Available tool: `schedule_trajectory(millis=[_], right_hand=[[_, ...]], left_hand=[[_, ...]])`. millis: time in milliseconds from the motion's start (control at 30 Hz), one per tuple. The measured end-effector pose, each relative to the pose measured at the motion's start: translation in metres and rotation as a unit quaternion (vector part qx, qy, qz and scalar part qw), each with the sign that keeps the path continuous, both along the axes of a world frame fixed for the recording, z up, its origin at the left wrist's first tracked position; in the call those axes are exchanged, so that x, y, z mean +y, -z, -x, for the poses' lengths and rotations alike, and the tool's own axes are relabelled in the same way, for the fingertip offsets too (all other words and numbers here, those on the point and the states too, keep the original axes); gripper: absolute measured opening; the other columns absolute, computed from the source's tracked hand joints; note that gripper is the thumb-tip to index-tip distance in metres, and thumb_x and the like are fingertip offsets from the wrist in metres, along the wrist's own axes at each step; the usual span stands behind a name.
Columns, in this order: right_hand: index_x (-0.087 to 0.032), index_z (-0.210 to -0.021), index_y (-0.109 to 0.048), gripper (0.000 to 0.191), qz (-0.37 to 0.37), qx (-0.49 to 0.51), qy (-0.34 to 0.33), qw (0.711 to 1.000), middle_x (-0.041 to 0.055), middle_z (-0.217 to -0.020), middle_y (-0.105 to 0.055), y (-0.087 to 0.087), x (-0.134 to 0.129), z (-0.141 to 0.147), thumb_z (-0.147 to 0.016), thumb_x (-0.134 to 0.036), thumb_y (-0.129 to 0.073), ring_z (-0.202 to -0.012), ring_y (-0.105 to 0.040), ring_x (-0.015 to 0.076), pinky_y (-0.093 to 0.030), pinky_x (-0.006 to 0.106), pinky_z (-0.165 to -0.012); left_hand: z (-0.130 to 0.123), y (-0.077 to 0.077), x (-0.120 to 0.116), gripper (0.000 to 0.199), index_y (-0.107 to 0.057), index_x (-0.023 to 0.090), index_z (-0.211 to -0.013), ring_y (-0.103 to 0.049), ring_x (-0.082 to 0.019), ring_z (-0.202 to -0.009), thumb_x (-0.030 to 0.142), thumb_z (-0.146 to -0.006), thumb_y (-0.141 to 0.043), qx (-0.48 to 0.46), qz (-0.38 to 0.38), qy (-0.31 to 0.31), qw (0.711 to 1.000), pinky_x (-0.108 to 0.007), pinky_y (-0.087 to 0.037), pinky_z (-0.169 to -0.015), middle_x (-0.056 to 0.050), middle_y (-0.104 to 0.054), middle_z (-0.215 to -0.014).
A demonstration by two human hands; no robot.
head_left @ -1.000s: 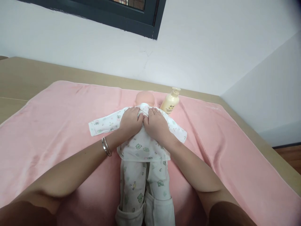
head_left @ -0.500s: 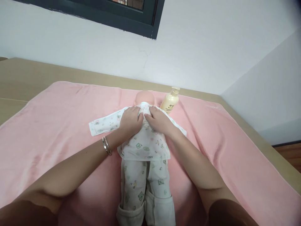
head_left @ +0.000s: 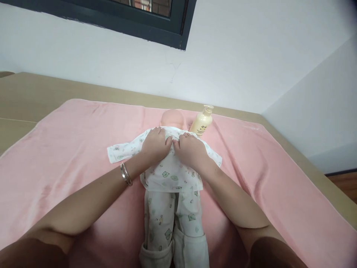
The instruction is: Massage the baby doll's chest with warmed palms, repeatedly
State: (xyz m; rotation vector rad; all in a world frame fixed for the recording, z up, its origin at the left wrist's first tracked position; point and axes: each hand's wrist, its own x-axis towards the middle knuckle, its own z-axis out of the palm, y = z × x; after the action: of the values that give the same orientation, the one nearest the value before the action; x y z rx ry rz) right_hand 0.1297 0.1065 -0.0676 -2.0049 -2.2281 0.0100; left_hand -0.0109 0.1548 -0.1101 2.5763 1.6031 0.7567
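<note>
A baby doll lies stretched out, its bare head (head_left: pixel 172 117) pointing away from me and its face out of sight. White long-sleeved baby shirt (head_left: pixel 170 176) with small green and pink prints covers its upper body, above matching pants (head_left: pixel 161 216) with turned-up cuffs. My left hand (head_left: pixel 156 144) is closed on the shirt's upper part near the neckline, thumb pointing inward. Beside it, my right hand (head_left: pixel 190 148) grips the other side of the neckline, the thumbs nearly touching. The fingertips are partly hidden. Each sleeve spreads outward past my hands.
Pink blanket (head_left: pixel 92 137) under the doll has wrinkles on its right side. Just right of the head is a pale yellow pump bottle (head_left: pixel 201 122). A wooden surface (head_left: pixel 44 87) borders the blanket, with a white wall (head_left: pixel 228 63) and dark window frame (head_left: pixel 156 31) behind.
The shirt's neckline, peaked in the middle before, now lies straighter between my hands. My right hand has shifted slightly down and right. The camera view has tilted up a little.
</note>
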Motion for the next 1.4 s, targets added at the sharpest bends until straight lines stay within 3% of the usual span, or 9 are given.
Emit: schedule_trajectory(millis=[200, 467, 567, 700, 800, 1000, 1133, 1267, 1400], right_hand=[[-0.007, -0.119, -0.062, 0.049, 0.014, 0.057, -0.005, 0.998, 0.0192, -0.127, -0.066, 0.006, 0.025, -0.012, -0.103, -0.041, -0.031, -0.122, -0.059, 0.0301, -0.046, 0.038, -0.101], [-0.009, -0.103, -0.068, 0.038, 0.007, -0.038, -0.07, 0.997, 0.0186, -0.106, -0.072, -0.009, -0.002, -0.002, -0.1, -0.028, -0.035, -0.105, -0.065, 0.0291, -0.049, 0.038, -0.095], [-0.009, -0.117, -0.065, 0.042, 0.024, 0.013, -0.063, 0.998, 0.0183, -0.124, -0.068, -0.006, 0.005, -0.007, -0.102, -0.031, -0.032, -0.119, -0.061, 0.0288, -0.048, 0.039, -0.099], [-0.001, -0.147, -0.041, 0.06, 0.028, 0.081, -0.04, 0.995, 0.0212, -0.157, -0.04, 0.006, 0.025, -0.014, -0.103, -0.041, -0.03, -0.149, -0.034, 0.0306, -0.031, 0.044, -0.12], [0.0, -0.146, -0.043, 0.058, 0.022, 0.107, -0.049, 0.993, 0.0222, -0.155, -0.043, 0.008, 0.026, -0.014, -0.102, -0.037, -0.031, -0.147, -0.036, 0.0318, -0.031, 0.046, -0.121], [-0.005, -0.146, -0.045, 0.053, -0.121, 0.127, -0.091, 0.98, 0.0182, -0.158, -0.04, 0.012, 0.014, 0.0, -0.097, -0.024, -0.035, -0.152, -0.027, 0.0298, -0.028, 0.05, -0.123], [-0.006, -0.142, -0.05, 0.052, -0.076, 0.108, -0.113, 0.985, 0.0196, -0.155, -0.043, 0.018, 0.014, 0.005, -0.098, -0.029, -0.035, -0.148, -0.034, 0.034, -0.029, 0.054, -0.122], [-0.006, -0.141, -0.051, 0.051, -0.139, 0.12, -0.108, 0.977, 0.0182, -0.157, -0.04, 0.019, 0.014, 0.005, -0.096, -0.024, -0.036, -0.15, -0.032, 0.0301, -0.029, 0.048, -0.122], [-0.006, -0.14, -0.053, 0.05, -0.102, 0.119, -0.109, 0.982, 0.0201, -0.156, -0.042, 0.019, 0.013, 0.005, -0.097, -0.027, -0.038, -0.149, -0.032, 0.0358, -0.029, 0.057, -0.121]], left_hand=[[-0.003, -0.001, -0.015, 0.026, -0.063, 0.016, -0.087, -0.063, -0.032, -0.105, 0.028, -0.094, -0.041, -0.044, -0.031, -0.003, 0.999, -0.048, -0.05, -0.097, -0.017, -0.07, -0.1], [-0.003, -0.004, -0.001, 0.025, -0.064, 0.017, -0.097, -0.063, -0.03, -0.111, 0.027, -0.09, -0.042, -0.107, 0.07, -0.027, 0.991, -0.048, -0.05, -0.1, -0.014, -0.07, -0.113], [-0.002, 0.008, 0.002, 0.033, -0.063, 0.016, -0.112, -0.059, -0.03, -0.122, 0.028, -0.092, -0.04, -0.132, 0.027, -0.019, 0.991, -0.051, -0.045, -0.11, -0.015, -0.068, -0.123], [-0.001, 0.021, 0.001, 0.039, -0.062, 0.015, -0.12, -0.046, -0.028, -0.141, 0.019, -0.093, -0.034, -0.162, -0.032, 0.026, 0.986, -0.053, -0.034, -0.121, -0.012, -0.061, -0.139], [0.0, 0.023, 0.0, 0.041, -0.061, 0.014, -0.121, -0.047, -0.025, -0.14, 0.015, -0.092, -0.032, -0.195, -0.036, 0.036, 0.979, -0.05, -0.035, -0.122, -0.013, -0.06, -0.14], [0.001, 0.023, -0.003, 0.042, -0.054, 0.016, -0.131, -0.053, -0.025, -0.133, 0.025, -0.094, -0.037, -0.263, -0.005, 0.01, 0.965, -0.048, -0.043, -0.116, -0.014, -0.06, -0.14], [0.001, 0.024, -0.003, 0.042, -0.052, 0.017, -0.132, -0.053, -0.024, -0.133, 0.024, -0.094, -0.036, -0.272, -0.01, 0.01, 0.962, -0.048, -0.042, -0.116, -0.013, -0.059, -0.14], [0.001, 0.026, -0.003, 0.042, -0.052, 0.015, -0.131, -0.052, -0.024, -0.133, 0.024, -0.094, -0.035, -0.279, -0.018, 0.021, 0.96, -0.047, -0.042, -0.116, -0.015, -0.059, -0.14], [0.001, 0.028, -0.002, 0.043, -0.05, 0.014, -0.133, -0.053, -0.027, -0.132, 0.025, -0.093, -0.038, -0.31, -0.02, 0.022, 0.95, -0.051, -0.042, -0.115, -0.016, -0.058, -0.139]])
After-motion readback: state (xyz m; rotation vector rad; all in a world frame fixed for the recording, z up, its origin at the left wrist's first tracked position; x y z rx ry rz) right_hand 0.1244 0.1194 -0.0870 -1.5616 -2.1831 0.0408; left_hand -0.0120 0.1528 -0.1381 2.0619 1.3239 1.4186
